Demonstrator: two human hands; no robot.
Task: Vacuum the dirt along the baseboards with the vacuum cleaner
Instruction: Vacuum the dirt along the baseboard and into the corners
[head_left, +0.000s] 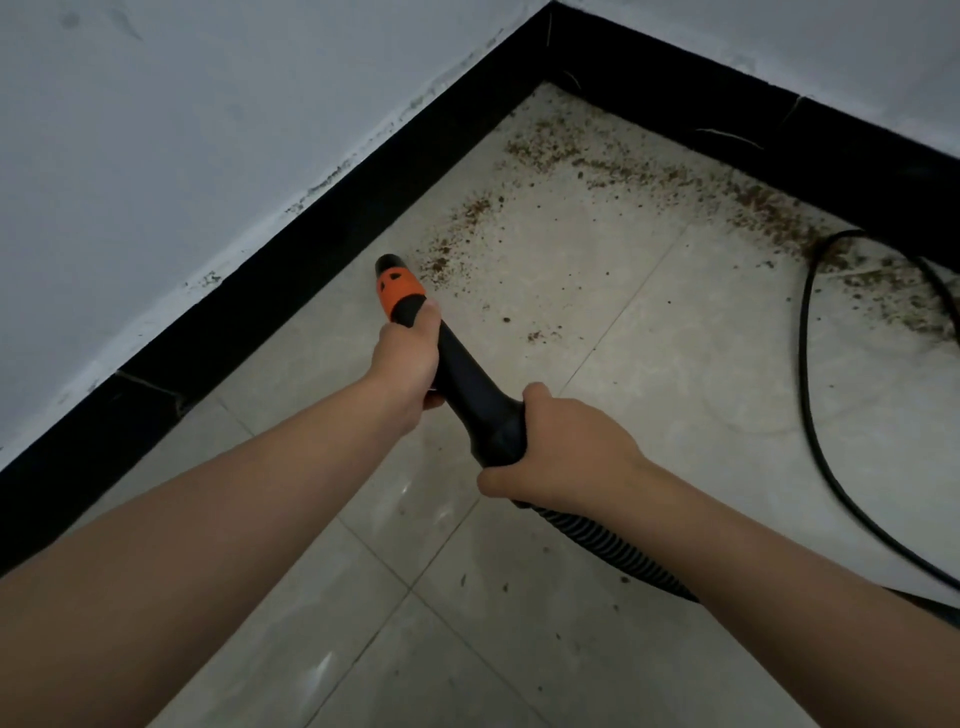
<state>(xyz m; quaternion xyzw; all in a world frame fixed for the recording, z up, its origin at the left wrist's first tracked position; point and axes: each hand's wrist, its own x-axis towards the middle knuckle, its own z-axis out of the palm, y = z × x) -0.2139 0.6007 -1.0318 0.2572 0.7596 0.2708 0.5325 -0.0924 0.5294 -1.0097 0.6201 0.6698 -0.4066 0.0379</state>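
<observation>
I hold a black vacuum nozzle (470, 382) with an orange collar (397, 286) in both hands. My left hand (408, 358) grips it just behind the collar. My right hand (558, 449) grips the wider rear end, where the ribbed hose (613, 545) joins. The nozzle tip (387, 261) points at the floor close to the left black baseboard (291, 270). Brown dirt (457, 234) lies just beyond the tip, and more dirt (675, 176) runs along the far baseboard (753, 119) past the corner.
A black power cord (810, 415) loops over the pale tiled floor (623, 322) on the right and crosses the dirt near the far baseboard. White walls (208, 104) meet at the corner at the top.
</observation>
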